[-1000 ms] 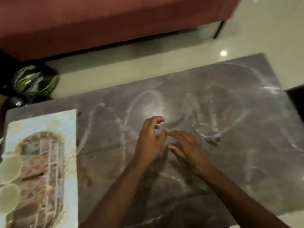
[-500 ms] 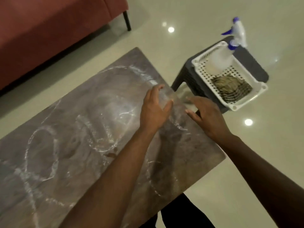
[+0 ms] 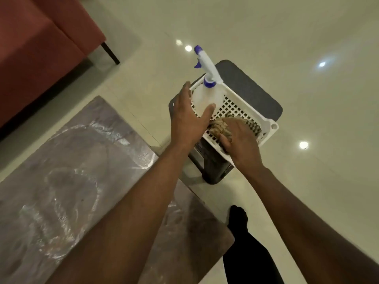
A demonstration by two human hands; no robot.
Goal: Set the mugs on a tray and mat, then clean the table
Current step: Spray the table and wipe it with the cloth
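Evidently both hands had gone to the white basket (image 3: 266, 124) on the dark stool (image 3: 252, 95) beside the worktop (image 3: 71, 181), whose smeared surface wanted cleaning. The left hand (image 3: 187, 119) was spread wide, thumb and fingers flanking the spray bottle (image 3: 207, 95), not yet closed. The right hand (image 3: 240, 140) curled onto the folded cloth (image 3: 218, 125), seemingly gathering it. No mugs, tray or mat showed.

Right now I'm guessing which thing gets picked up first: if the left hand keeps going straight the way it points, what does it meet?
Most likely the spray bottle: the left hand is open, fingers and thumb spread either side of the bottle's body in the basket. Whether they already touch is unclear.
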